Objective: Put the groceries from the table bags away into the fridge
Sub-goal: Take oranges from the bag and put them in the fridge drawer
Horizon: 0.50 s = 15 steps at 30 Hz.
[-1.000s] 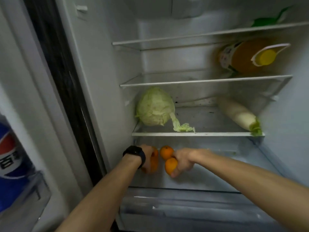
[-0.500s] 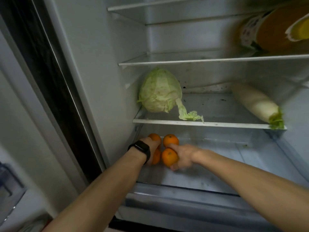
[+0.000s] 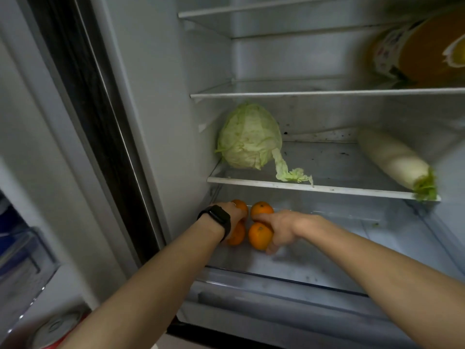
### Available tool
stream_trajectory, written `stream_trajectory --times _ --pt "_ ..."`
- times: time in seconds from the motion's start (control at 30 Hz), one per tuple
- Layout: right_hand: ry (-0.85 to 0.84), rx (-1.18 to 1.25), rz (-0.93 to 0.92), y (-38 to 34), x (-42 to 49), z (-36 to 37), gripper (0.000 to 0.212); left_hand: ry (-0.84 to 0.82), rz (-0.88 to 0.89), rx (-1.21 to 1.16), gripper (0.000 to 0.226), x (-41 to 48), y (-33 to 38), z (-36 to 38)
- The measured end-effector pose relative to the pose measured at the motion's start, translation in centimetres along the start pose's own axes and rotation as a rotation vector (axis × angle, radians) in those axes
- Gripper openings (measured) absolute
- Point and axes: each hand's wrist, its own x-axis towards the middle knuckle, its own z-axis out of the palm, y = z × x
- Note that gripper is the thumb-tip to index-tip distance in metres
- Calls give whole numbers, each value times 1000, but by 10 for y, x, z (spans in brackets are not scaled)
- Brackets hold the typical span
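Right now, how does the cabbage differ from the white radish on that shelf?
The cabbage is round and green; the white radish is long and white with a green stub at its near end. The cabbage sits by the left wall; the white radish lies on the right, angled toward the front edge. A loose leaf trails from the cabbage, none from the white radish. Both rest on one shelf.

— What sat on the glass shelf [image 3: 302,186] across mid-frame?
— A cabbage [image 3: 249,137] at its left end, one loose leaf trailing to the front edge. A daikon [image 3: 392,159] lay at the right, leafy end at the front edge.
— And the shelf above [image 3: 314,93]?
— A jug [image 3: 415,46] of amber liquid lay on its side, upper right.
— Lower down?
— Four oranges [image 3: 259,238] clustered at the left of the bottom shelf [image 3: 339,263], lower centre.
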Motion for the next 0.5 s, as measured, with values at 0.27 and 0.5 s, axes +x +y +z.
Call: stream_trajectory --times 0.27,0.5 --pt "193 -28 42 -4 -68 -45 56 150 -35 -2 35 -50 19 -36" --pt "819 190 -84 -46 -162 -6 31 566 -57 -164 41 -168 27 -29"
